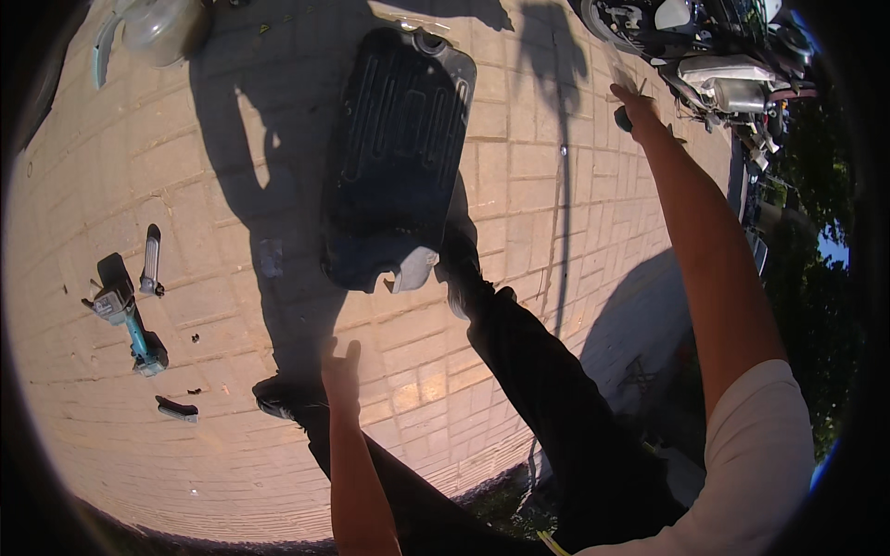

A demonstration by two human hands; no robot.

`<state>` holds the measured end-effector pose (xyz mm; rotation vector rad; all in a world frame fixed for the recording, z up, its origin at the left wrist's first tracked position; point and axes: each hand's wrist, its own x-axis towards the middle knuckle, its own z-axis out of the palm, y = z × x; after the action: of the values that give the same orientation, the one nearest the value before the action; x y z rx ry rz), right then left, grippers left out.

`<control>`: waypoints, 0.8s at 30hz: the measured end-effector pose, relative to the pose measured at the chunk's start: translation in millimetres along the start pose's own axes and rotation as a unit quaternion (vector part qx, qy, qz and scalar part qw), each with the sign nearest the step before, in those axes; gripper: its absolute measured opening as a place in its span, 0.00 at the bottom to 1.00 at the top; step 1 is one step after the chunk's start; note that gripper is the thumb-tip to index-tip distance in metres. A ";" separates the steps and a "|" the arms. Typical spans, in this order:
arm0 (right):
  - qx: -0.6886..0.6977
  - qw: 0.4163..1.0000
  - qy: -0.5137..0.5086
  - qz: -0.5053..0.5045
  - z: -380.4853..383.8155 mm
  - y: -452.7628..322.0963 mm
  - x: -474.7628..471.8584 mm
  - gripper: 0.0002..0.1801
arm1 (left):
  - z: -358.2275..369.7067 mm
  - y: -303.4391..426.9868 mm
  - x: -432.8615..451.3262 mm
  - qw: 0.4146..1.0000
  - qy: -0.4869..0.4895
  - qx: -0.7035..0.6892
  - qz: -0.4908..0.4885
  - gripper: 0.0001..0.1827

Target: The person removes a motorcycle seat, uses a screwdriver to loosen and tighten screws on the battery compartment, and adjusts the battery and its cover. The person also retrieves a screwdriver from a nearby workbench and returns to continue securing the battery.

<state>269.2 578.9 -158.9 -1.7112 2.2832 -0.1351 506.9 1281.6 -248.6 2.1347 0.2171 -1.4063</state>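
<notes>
My left hand (341,368) hangs over the sunlit paving, fingers apart and nothing in it. My right hand (638,115) reaches out at the upper right, closed around a dark-handled tool (623,119); a thin shaft seems to stick out past the fingers, but blur hides its kind. A large black ribbed plastic tray or cover (400,153) lies on the ground ahead of me, a notch at each end, its near end close to my right shoe. On the left lie a teal cordless power tool (135,333), a grey elongated part (151,260) and a smaller dark and grey piece (178,410).
Parked motorcycles (737,90) stand at the upper right, near my right hand. A translucent rounded container (163,31) is at the upper left, beside a pale blue curved piece (106,48). Small dark bits (195,338) lie on the brick paving. Shadows cross the ground.
</notes>
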 end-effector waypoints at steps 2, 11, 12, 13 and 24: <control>0.014 0.996 -0.070 0.045 -8.4 -29.3 2.9 0.44 | 1.7 56.3 50.3 0.999 -0.025 0.026 -0.005 0.37; 0.139 0.950 -0.279 0.002 21.0 25.0 -45.4 0.34 | 28.8 122.7 153.4 0.982 -0.110 0.145 -0.041 0.49; 0.164 0.929 -0.330 0.033 43.3 39.3 -88.3 0.28 | 29.9 122.8 148.6 0.984 -0.101 0.139 -0.042 0.48; 0.153 0.910 -0.373 0.100 59.2 45.0 -134.8 0.31 | 28.4 122.7 140.5 0.986 -0.111 0.124 -0.023 0.48; 0.236 0.681 -0.628 0.295 161.3 79.6 -333.0 0.32 | 13.4 127.5 30.2 0.985 -0.059 0.156 0.042 0.34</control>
<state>326.2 934.3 -276.0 -0.3638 1.3413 0.4275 563.9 1164.1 -232.3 2.2645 -0.1483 -1.5954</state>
